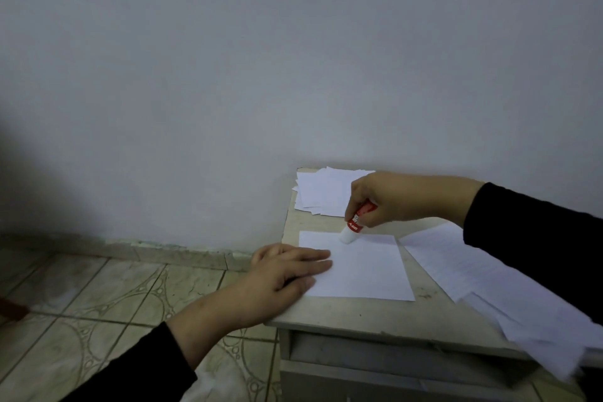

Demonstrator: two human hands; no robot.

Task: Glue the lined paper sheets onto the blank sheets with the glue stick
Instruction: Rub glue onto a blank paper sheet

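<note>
The left hand [287,274] lies flat, palm down with fingers straight, while the right hand [391,202] reaches in from the right, fingers curled downward in a grip.

Right hand [396,197] grips glue stick [356,221], tip seemingly touching sheet [365,271]; left hand [287,271] flat.

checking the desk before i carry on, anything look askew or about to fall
Yes: the paper stack on the right lies fanned out and crooked, its near end hanging over the table edge, so it could slide off. The sheet under the glue stick lies flat, pressed by the left hand.
</note>
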